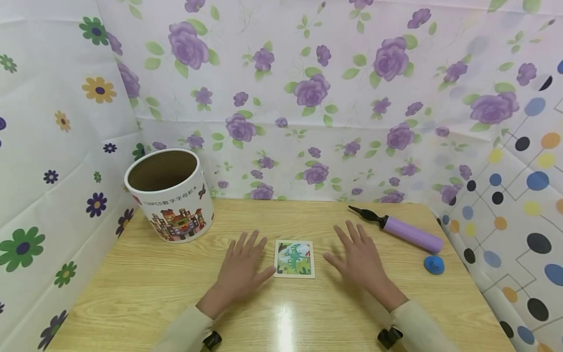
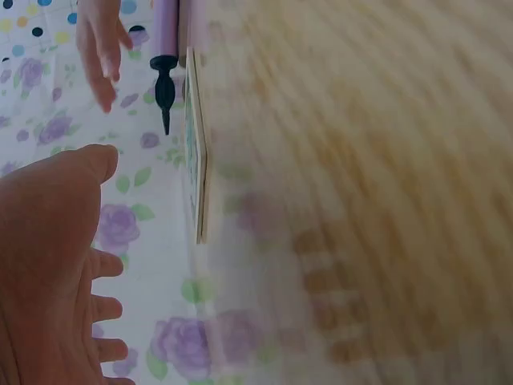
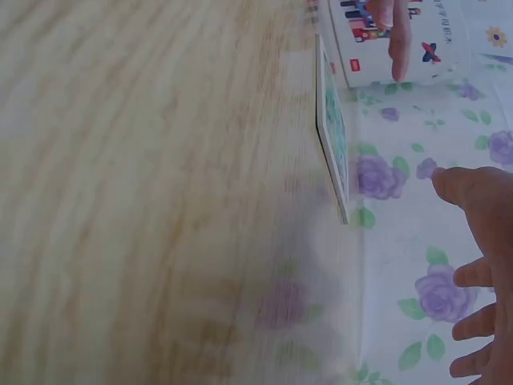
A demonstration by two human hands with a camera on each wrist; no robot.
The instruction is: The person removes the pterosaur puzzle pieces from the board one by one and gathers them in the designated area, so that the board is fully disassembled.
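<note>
A small square picture puzzle (image 1: 294, 259) with a green dinosaur and a pale border lies flat on the wooden table. Just left of it is my left hand (image 1: 244, 266), fingers spread and thumb tip close to the puzzle's edge. On the other side my right hand (image 1: 360, 256) is held with its fingers apart, farther from the puzzle. Neither hand holds anything. Seen edge-on in the left wrist view, the puzzle (image 2: 196, 152) is a thin board standing clear of the left thumb (image 2: 96, 164). In the right wrist view the right thumb (image 3: 457, 184) is apart from the board (image 3: 333, 128).
A large white bucket (image 1: 176, 200) printed with toy blocks stands at the back left. At the back right lie a purple hand pump (image 1: 409, 233) with a black nozzle and a small blue object (image 1: 434, 264). Flowered cloth (image 1: 281, 98) hangs behind the table (image 1: 176, 283).
</note>
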